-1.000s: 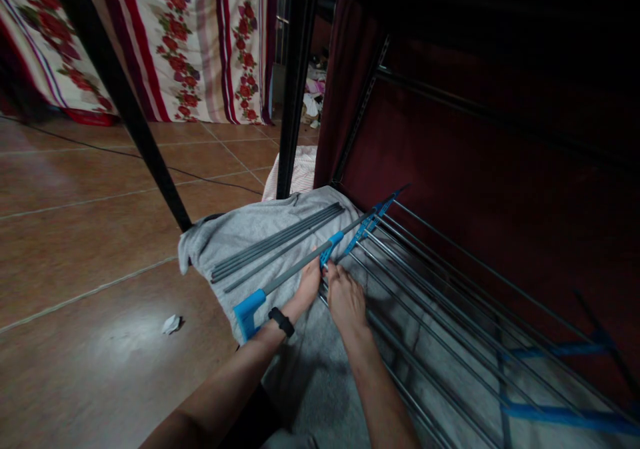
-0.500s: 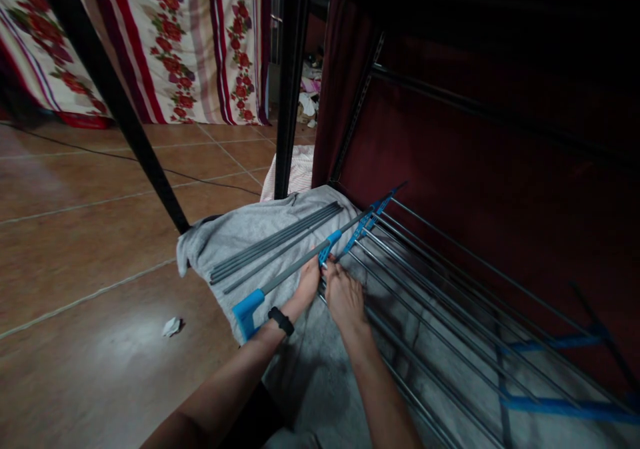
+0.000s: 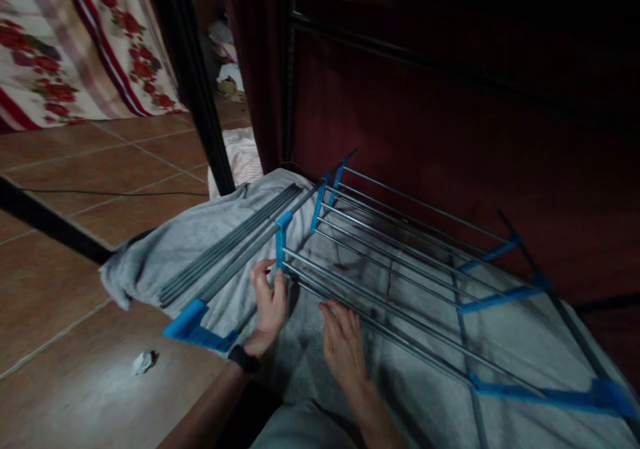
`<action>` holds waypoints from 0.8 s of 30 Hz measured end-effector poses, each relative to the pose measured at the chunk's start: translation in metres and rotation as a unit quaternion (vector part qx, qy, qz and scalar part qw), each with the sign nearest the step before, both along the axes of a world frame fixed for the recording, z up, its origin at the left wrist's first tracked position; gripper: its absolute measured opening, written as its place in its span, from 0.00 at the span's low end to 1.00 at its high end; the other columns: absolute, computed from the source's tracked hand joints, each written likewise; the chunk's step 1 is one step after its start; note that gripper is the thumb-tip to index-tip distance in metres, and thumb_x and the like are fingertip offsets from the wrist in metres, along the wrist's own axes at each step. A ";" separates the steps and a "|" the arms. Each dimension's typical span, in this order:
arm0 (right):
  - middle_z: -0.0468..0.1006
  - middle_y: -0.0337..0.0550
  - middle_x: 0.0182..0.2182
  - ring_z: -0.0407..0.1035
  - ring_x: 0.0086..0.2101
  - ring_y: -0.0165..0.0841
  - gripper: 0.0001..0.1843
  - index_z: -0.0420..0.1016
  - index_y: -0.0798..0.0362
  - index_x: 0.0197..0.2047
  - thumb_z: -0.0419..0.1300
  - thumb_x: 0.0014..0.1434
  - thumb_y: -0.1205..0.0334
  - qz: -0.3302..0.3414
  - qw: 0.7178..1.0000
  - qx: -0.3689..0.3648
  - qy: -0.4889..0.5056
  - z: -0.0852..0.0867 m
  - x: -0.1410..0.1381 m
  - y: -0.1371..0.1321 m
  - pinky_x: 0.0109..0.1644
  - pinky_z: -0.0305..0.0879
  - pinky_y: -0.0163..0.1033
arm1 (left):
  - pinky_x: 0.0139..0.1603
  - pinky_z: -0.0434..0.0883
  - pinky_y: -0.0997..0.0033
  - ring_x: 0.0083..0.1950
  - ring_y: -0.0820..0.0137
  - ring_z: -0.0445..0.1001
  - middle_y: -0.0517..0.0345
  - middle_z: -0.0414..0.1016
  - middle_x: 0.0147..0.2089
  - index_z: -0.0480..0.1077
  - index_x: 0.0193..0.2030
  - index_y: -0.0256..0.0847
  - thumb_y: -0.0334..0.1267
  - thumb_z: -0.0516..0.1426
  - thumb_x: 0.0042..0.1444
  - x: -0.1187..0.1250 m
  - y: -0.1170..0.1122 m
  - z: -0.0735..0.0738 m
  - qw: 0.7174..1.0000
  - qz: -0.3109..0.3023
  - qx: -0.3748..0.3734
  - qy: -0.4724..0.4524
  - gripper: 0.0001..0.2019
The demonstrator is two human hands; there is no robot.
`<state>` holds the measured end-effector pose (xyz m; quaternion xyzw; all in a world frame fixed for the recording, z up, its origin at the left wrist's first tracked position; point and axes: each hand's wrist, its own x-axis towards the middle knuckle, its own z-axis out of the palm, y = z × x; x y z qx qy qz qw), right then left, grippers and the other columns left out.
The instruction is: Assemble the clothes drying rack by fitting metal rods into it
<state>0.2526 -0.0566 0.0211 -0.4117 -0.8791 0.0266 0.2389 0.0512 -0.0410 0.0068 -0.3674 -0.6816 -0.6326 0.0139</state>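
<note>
A partly assembled drying rack of thin metal rods (image 3: 395, 309) and blue plastic brackets lies on a grey blanket (image 3: 200, 245). My left hand (image 3: 270, 302), with a dark band on its wrist, has thumb and fingertips around the lower end of a blue bracket (image 3: 281, 239). Several rods enter that bracket from the right. My right hand (image 3: 344, 345) is bent just below the nearest rods, its fingers loosely curled and holding nothing I can see. Beyond my left wrist, a blue corner piece (image 3: 193, 325) caps a grey tube (image 3: 235, 265).
Several loose grey tubes (image 3: 225, 249) lie side by side on the blanket. Black metal frame posts (image 3: 200, 82) stand at the left, with a dark red cloth (image 3: 400, 115) behind. A crumpled white scrap (image 3: 144, 362) and a cable (image 3: 115, 194) are on the tiled floor.
My right hand has drawn away from the bracket, down and to the right along the rods. My left hand stays at the bracket. The view has turned right, showing more of the rack.
</note>
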 end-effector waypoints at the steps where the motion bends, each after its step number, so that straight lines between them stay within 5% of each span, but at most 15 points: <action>1: 0.79 0.49 0.57 0.73 0.53 0.37 0.24 0.76 0.47 0.62 0.50 0.69 0.74 -0.028 0.999 -0.008 0.020 -0.014 0.016 -0.008 0.59 0.70 0.46 | 0.65 0.71 0.52 0.59 0.58 0.72 0.48 0.73 0.55 0.70 0.56 0.42 0.45 0.52 0.72 0.008 -0.009 -0.007 0.998 -0.036 -0.016 0.049 0.13; 3: 0.80 0.50 0.53 0.74 0.53 0.38 0.24 0.78 0.48 0.59 0.49 0.69 0.74 -0.090 0.993 -0.029 0.072 -0.036 0.049 -0.023 0.58 0.72 0.47 | 0.63 0.73 0.53 0.59 0.58 0.73 0.49 0.75 0.54 0.72 0.55 0.43 0.40 0.52 0.72 0.025 -0.023 -0.018 0.976 -0.130 -0.047 0.166 0.12; 8: 0.79 0.51 0.49 0.75 0.52 0.41 0.19 0.77 0.48 0.52 0.46 0.72 0.64 -0.253 0.943 -0.073 0.204 -0.064 0.124 -0.044 0.57 0.74 0.53 | 0.68 0.69 0.51 0.65 0.56 0.72 0.44 0.78 0.58 0.74 0.61 0.41 0.29 0.51 0.69 0.068 -0.018 -0.020 0.855 -0.354 -0.078 0.370 0.18; 12: 0.78 0.51 0.43 0.75 0.46 0.42 0.16 0.73 0.50 0.48 0.47 0.70 0.53 -0.430 0.862 -0.045 0.264 -0.082 0.179 -0.045 0.52 0.76 0.51 | 0.71 0.65 0.49 0.66 0.56 0.72 0.44 0.78 0.62 0.72 0.66 0.40 0.27 0.51 0.67 0.101 0.010 -0.008 0.775 -0.442 -0.120 0.436 0.23; 15: 0.77 0.57 0.47 0.75 0.46 0.44 0.21 0.71 0.50 0.55 0.49 0.67 0.50 -0.548 0.790 -0.010 0.274 -0.093 0.218 -0.039 0.49 0.77 0.48 | 0.69 0.67 0.49 0.64 0.56 0.75 0.46 0.78 0.63 0.71 0.68 0.42 0.26 0.50 0.67 0.123 0.027 0.000 0.717 -0.482 -0.188 0.467 0.25; 17: 0.76 0.63 0.52 0.73 0.53 0.48 0.27 0.69 0.53 0.62 0.50 0.65 0.51 -0.594 0.765 0.015 0.247 -0.097 0.239 -0.033 0.56 0.75 0.53 | 0.66 0.70 0.51 0.61 0.56 0.77 0.47 0.79 0.62 0.71 0.68 0.41 0.24 0.49 0.65 0.135 0.034 0.003 0.687 -0.497 -0.231 0.477 0.27; 20: 0.72 0.69 0.59 0.67 0.62 0.54 0.35 0.63 0.62 0.68 0.50 0.62 0.54 -0.606 0.763 0.019 0.223 -0.095 0.258 -0.023 0.66 0.66 0.61 | 0.64 0.72 0.54 0.60 0.57 0.78 0.46 0.80 0.60 0.72 0.67 0.40 0.21 0.48 0.63 0.145 0.041 0.003 0.667 -0.508 -0.267 0.476 0.29; 24: 0.68 0.73 0.64 0.64 0.66 0.53 0.37 0.60 0.66 0.70 0.49 0.62 0.56 -0.565 0.775 -0.044 0.279 -0.088 0.265 -0.010 0.71 0.61 0.55 | 0.63 0.72 0.55 0.60 0.58 0.78 0.48 0.81 0.58 0.73 0.66 0.42 0.20 0.48 0.62 0.146 0.045 -0.001 0.679 -0.509 -0.249 0.467 0.30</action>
